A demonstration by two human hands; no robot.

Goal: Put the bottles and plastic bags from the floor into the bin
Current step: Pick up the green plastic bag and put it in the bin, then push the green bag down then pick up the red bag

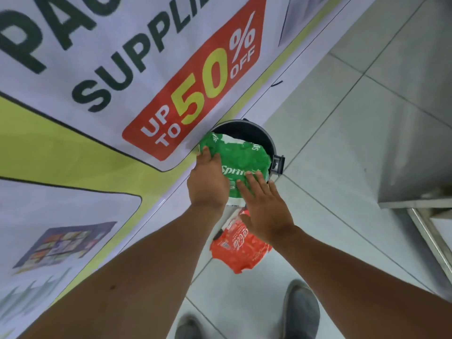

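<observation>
A green Sprite plastic bag point(241, 156) lies over the mouth of the dark round bin point(263, 138), which stands against the banner wall. My left hand point(208, 182) presses on the bag's left side, fingers curled over its edge. My right hand point(265, 211) lies flat on the bag's near right part, fingers spread. A red Coca-Cola plastic bag point(241, 250) lies on the floor tiles just below my right hand, partly hidden by it. No bottles show.
A large printed sale banner point(110, 81) covers the wall on the left. A steel cabinet point(415, 155) with a metal frame stands on the right. My two grey shoes point(302, 311) stand on the white tiled floor point(330, 118) below.
</observation>
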